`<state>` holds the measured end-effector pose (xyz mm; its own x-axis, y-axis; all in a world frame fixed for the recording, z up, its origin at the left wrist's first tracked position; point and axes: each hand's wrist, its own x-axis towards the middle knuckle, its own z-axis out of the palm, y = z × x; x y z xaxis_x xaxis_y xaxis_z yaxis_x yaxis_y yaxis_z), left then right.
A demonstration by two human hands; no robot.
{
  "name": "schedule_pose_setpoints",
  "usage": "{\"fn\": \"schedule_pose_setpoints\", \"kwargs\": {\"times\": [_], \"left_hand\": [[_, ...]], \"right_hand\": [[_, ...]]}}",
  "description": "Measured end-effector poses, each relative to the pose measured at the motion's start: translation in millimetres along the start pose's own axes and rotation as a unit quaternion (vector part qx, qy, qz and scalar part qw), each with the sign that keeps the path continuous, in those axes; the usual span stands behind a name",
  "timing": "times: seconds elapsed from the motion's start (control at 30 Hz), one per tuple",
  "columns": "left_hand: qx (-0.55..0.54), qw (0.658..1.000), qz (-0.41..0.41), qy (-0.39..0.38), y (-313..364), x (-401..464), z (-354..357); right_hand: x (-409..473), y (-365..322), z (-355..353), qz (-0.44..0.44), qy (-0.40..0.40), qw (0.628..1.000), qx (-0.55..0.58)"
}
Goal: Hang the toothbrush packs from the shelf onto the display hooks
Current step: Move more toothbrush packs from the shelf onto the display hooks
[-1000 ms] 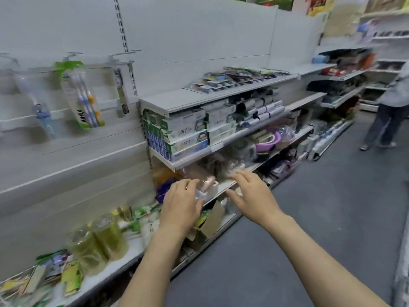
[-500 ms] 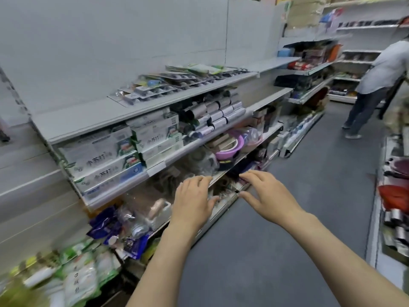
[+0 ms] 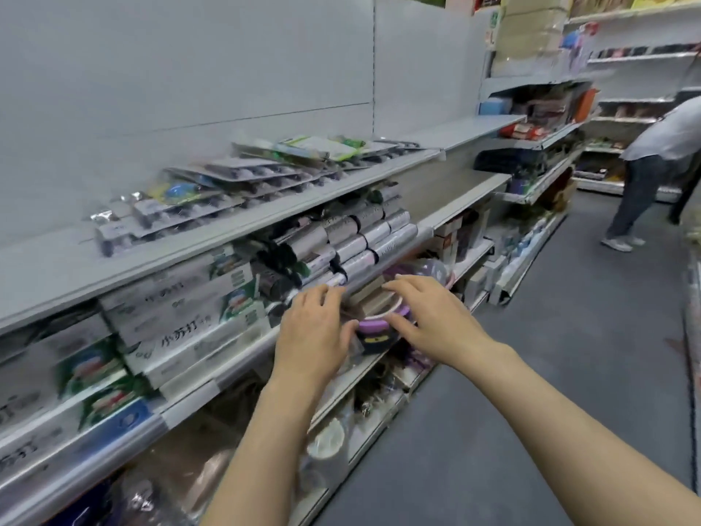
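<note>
The toothbrush packs (image 3: 242, 187) lie flat in overlapping rows on the top shelf (image 3: 436, 155) of the white shelving, spread from its left part to near its middle, with a few green-and-white packs (image 3: 322, 146) at the far end of the row. They sit above and well apart from our hands, and neither hand touches them.

Both our arms reach forward, bare to the elbow, palms down. Our left hand (image 3: 313, 328) hovers in front of the second shelf's edge, fingers loosely spread and slightly bent, thumb pointing right; it holds nothing. Our right hand (image 3: 430, 317) is level with it and just beside it, fingers extended toward the left and lightly fanned, thumb tucked below; it too holds nothing. Between and behind the two hands we see a purple round container (image 3: 375, 324), and we cannot tell whether the fingertips touch it.

On the second shelf, silver and black rolls (image 3: 352, 237) are stacked behind our hands, and white-and-green boxes (image 3: 182, 317) with printed characters fill the space to their left. Lower shelves hold blurred goods. The grey floor (image 3: 569, 373) runs down the aisle to the right, where another person (image 3: 652, 165) in a white top and dark trousers bends toward the far shelves.
</note>
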<state>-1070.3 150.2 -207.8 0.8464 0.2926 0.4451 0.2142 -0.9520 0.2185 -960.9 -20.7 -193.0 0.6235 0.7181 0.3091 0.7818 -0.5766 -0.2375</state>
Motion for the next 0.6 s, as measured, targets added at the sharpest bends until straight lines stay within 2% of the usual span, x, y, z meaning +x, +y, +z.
{"fn": "schedule_pose_setpoints", "kwargs": {"times": [0.17,0.37,0.6], "left_hand": [[0.004,0.999,0.009,0.05,4,131,24],[0.019,0.997,0.011,0.067,11,241,48],[0.053,0.988,-0.037,0.14,15,339,73]], "right_hand": [[109,69,-23,-0.014,0.023,0.999,-0.028],[209,143,-35,-0.025,0.07,0.997,0.014],[344,219,-40,-0.119,0.111,0.984,0.075]]}}
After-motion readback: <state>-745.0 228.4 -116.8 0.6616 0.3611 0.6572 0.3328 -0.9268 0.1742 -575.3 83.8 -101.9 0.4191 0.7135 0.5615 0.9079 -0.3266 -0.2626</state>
